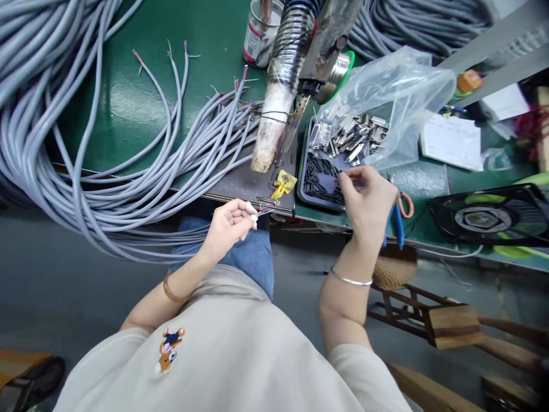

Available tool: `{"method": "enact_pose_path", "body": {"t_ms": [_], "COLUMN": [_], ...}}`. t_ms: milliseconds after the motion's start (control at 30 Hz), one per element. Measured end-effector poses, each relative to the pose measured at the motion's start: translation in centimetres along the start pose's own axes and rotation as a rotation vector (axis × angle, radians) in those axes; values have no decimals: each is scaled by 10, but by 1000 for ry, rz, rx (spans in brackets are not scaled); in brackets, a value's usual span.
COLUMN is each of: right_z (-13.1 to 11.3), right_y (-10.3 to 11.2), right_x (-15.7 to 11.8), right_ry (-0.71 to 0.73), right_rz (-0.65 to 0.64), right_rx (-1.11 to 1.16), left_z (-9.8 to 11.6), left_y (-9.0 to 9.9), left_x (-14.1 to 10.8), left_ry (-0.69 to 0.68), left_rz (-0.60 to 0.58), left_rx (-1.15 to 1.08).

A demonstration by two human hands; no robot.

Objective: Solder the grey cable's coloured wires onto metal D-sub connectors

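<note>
My left hand (234, 225) is closed at the bench's front edge, pinching the end of a cable whose thin coloured wires (265, 208) show past the fingertips, beside a small metal connector (270, 202). My right hand (364, 191) reaches over a dark tray (301, 189) with its thumb and fingers pressed together; whatever is between them is too small to make out. Short black tubes (319, 176) lie in the tray below its fingertips, and shiny metal connector parts (354, 137) fill the tray's far side. A yellow piece (283, 184) sits on the dark board between the hands.
Bundled grey cables (171, 154) cover the left side. A foil-wrapped duct (278, 86) hangs over the middle, near a solder spool (338, 77) and a jar (259, 37). Rightward are a plastic bag (398, 103), blue-handled pliers (398, 226), a black fan (484, 217) and a stool (452, 325).
</note>
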State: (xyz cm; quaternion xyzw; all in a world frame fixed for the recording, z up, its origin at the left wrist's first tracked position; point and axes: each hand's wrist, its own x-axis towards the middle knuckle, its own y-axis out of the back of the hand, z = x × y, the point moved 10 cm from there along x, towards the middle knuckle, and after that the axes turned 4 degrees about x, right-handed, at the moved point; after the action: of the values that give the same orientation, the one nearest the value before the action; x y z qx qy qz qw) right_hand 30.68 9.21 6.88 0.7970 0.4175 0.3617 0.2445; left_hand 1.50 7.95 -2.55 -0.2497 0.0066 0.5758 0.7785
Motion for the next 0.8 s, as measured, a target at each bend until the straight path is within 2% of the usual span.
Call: {"method": "enact_pose_path", "body": {"t_ms": [33,100,233,300,400,500,800], "right_z": [-10,-31,-68,-71,-68,-65,-65], "right_y": [9,10,-24,-34,-40,-44,-40], "right_x": [-12,-37,-85,-96,-99,-98,-98], "right_ry": [-10,-36,-51,-71,-85,-81,-74], "right_rz": [55,31,-233,-235,-196,-221,-190], "right_rx": [96,270,459,478,494,514,549], "left_z": [1,5,12,14,14,14,11], "left_y": [-1,-2,-7,-8,-8,-9,-10], "left_x": [0,-1,-2,-3,-3,-4,-6], "left_ry": [-16,-60,-148,-178,-198,-201,-199], "left_rz": [18,52,97,113,119,115,97], "left_rx": [24,61,149,195,238,263,288]}}
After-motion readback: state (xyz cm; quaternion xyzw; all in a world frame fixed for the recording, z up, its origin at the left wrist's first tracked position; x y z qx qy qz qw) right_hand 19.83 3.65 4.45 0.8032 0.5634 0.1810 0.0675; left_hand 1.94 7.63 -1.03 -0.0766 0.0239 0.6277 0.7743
